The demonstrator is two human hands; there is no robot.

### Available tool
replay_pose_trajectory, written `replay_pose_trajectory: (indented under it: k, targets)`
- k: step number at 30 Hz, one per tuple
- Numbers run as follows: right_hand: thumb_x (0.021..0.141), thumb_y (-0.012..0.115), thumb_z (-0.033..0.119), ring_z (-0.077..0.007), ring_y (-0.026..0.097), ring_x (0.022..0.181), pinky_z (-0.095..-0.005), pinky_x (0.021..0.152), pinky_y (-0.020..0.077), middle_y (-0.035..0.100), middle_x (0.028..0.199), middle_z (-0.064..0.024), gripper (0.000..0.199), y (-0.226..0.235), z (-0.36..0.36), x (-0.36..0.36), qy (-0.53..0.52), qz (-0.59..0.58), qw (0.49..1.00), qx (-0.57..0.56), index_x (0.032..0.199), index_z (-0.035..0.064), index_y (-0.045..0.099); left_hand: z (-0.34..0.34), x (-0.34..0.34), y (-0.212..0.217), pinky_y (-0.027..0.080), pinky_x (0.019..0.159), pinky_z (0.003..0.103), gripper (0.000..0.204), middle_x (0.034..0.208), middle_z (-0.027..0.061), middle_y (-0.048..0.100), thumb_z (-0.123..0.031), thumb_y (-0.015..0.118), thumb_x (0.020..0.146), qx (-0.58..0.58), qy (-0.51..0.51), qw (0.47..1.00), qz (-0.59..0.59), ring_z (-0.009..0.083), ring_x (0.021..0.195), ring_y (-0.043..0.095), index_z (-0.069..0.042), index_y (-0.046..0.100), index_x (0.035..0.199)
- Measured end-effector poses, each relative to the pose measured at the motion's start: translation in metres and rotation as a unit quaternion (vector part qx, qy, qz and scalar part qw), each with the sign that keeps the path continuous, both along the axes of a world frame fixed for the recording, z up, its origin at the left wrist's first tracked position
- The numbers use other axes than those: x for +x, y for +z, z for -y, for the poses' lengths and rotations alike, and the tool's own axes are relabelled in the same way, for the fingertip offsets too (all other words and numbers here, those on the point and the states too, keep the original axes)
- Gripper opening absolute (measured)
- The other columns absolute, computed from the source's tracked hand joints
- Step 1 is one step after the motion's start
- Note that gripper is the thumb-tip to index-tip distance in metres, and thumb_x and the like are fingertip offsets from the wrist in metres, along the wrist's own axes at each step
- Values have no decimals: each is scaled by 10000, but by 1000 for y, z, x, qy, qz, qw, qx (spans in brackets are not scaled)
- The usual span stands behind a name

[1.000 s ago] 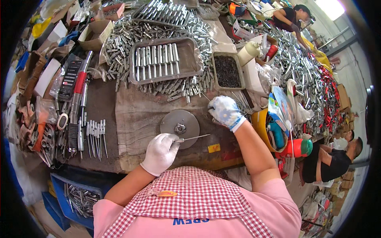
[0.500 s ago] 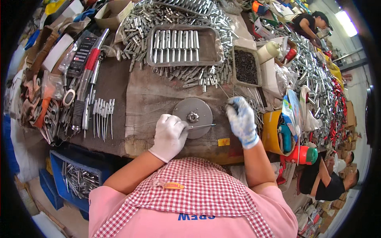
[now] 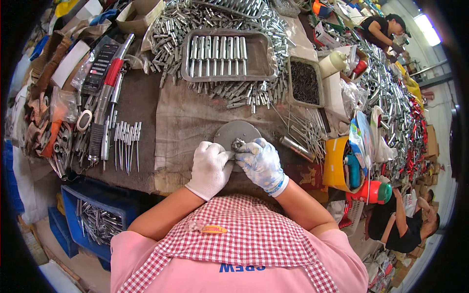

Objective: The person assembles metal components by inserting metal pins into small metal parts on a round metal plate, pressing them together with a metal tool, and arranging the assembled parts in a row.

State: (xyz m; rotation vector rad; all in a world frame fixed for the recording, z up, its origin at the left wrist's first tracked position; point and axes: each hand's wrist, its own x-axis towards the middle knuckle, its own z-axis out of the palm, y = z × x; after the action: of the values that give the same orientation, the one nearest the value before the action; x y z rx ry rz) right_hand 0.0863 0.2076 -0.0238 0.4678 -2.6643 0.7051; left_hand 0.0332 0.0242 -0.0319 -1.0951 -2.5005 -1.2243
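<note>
Right hand (image 3: 262, 165), disc (image 3: 233, 130) beneath (partly hidden)

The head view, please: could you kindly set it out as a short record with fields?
Left hand: gloved in white, at the near side of the grey disc
Right hand: gloved in blue and white, close beside the left
Anything held: hidden from view
Tray: metal, holding a row of silver rods
Lower left: blue bin with metal parts
</note>
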Motion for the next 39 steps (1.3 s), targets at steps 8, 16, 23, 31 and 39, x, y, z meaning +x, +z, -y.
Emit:
replay_pose_trajectory:
  k: [8,16,23,31,39]
  targets:
    - [722,693,224,-254,601,859,-391,686,491,641,905,-54,101,28,9,-8,-5,30,987,160,728,123,687,-3,-3,-3,478,752,402,175,820,67,605,-30,734,653,5,-12,1000,-3,294,845,558,-67,713,823]
    - [717,755,271,-277,595,926,-415,753,489,639,998,-71,264,34,5,-4,-7,123,985,122,914,101,713,-2,-3,-3,491,749,395,147,810,70,605,-31,746,661,9,1,1000,-6,291,837,568,-68,711,800]
    - [711,755,261,-262,564,945,-400,770,453,625,1049,-56,278,22,10,20,-14,60,988,139,933,98,720,-4,-2,-1,481,745,392,151,816,72,605,-42,730,677,15,-10,1000,4,288,842,556,-77,719,824]
    - [742,732,168,-303,629,950,-424,855,503,685,1014,-97,226,29,-19,22,-109,37,993,-26,955,94,732,25,-24,9,446,875,431,134,922,76,620,-83,704,717,-159,-37,986,-46,298,972,555,-117,694,847]
    - [759,741,150,-350,649,948,-416,862,522,694,974,-157,236,17,-139,8,-332,102,931,110,979,62,737,131,-104,36,441,884,414,105,950,70,605,-90,649,699,-380,-23,911,-161,289,1024,546,-135,700,779]
